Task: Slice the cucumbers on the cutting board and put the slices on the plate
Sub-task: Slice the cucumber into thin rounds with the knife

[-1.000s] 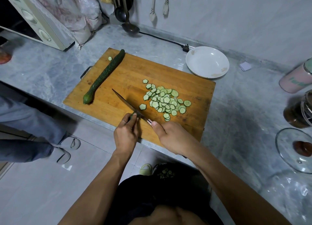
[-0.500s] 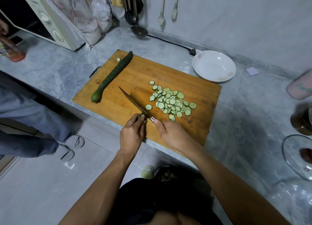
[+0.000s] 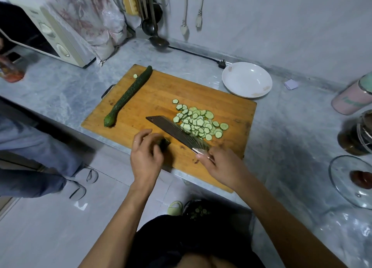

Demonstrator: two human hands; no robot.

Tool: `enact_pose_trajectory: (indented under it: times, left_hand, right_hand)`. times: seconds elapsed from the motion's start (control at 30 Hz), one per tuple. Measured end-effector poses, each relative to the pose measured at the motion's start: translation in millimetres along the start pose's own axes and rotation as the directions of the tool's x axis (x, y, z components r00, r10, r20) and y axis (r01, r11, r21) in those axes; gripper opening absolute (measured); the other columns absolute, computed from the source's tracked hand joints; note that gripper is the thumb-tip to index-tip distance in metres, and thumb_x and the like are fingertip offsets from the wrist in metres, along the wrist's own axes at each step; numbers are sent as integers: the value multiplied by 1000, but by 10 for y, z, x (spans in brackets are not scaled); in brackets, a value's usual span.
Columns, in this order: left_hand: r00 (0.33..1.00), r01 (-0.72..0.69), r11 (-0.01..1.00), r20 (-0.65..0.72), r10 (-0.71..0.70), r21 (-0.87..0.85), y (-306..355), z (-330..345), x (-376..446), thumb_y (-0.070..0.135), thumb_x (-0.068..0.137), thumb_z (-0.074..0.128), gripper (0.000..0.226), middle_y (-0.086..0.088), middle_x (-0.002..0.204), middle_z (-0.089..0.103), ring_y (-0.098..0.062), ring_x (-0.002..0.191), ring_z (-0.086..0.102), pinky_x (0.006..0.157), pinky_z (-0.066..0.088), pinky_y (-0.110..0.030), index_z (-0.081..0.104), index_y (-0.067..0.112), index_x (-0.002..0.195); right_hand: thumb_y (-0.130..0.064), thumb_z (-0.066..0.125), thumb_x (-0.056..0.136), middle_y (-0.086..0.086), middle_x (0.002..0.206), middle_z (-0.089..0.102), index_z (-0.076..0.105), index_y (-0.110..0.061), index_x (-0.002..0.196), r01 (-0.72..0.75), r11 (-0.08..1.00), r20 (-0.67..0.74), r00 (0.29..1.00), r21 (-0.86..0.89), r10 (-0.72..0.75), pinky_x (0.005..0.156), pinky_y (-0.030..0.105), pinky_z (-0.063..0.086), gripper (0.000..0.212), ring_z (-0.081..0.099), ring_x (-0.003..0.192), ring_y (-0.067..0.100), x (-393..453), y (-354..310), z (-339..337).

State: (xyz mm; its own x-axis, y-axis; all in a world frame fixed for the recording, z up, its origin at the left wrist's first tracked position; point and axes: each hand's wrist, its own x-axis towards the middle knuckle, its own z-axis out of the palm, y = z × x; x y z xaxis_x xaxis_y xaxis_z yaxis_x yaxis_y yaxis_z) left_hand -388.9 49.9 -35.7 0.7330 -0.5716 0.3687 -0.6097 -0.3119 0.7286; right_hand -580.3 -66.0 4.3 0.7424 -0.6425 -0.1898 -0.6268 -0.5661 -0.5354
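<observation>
On the cutting board (image 3: 161, 98), hands grip cucumber stub (image 3: 164, 143) and knife (image 3: 177, 132).

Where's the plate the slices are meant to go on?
The white plate sits on the counter just past the far right corner of the cutting board, near the wall, beside a black plug.

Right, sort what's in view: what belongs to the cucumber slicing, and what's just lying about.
Job: board, whole cucumber, slices, knife in right hand, cucumber end in left hand, plate.

Lying about: microwave, ladle, glass lid, pink tin, plug.
</observation>
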Motion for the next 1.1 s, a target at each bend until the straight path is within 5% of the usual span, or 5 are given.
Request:
enact_pose_trajectory:
  times: [0.13, 0.23, 0.4, 0.7, 1.1]
  left_hand:
    - [890, -360, 931, 281, 360, -55, 262, -123, 259, 2, 66, 42, 40, -6, 100, 67, -24, 99, 59, 89, 48, -34, 72, 9, 91]
    - [709, -356, 930, 675, 207, 88, 356, -13, 500, -4, 72, 48, 43, -4, 114, 63, -26, 110, 58, 90, 49, -39, 71, 16, 102]
    - [599, -245, 945, 800, -28, 215, 416, 274, 746, 2, 83, 52, 46, -6, 132, 59, -27, 120, 55, 100, 47, -41, 62, 20, 124]
    - [976, -148, 983, 142, 163, -111, 375, -102, 368, 0, 75, 48, 39, -2, 109, 70, -12, 104, 60, 94, 42, -14, 74, 7, 103]
    - [983, -11, 999, 186, 2, 47, -333, 177, -136, 15, 90, 70, 16, -1, 108, 67, -16, 95, 63, 79, 49, -23, 73, 10, 105]
  right_hand:
    - [-60, 41, 97, -2, 73, 57, 54, -16, 88, 37, 989, 7, 999, -140, -36, 54, 32, 40, 47, 56, 65, 19, -30, 9, 3]
    - [-59, 39, 98, 2, 82, 63, 57, -13, 98, 106, 967, 26, 994, -234, -103, 57, 30, 39, 49, 62, 73, 22, -74, -52, -67]
    - [-62, 35, 98, 3, 88, 67, 58, -13, 101, 155, 927, 21, 987, -343, -157, 62, 32, 46, 55, 64, 76, 22, -108, -83, -143]
    - [-53, 48, 98, -5, 57, 45, 44, -25, 63, -62, 984, 20, 998, 165, 59, 50, 28, 30, 45, 43, 50, 11, -106, -44, -63]
    - [-50, 45, 100, -3, 53, 33, 36, -14, 60, -19, 980, 67, 998, 200, 5, 49, 28, 23, 55, 30, 47, 9, -46, -326, 8]
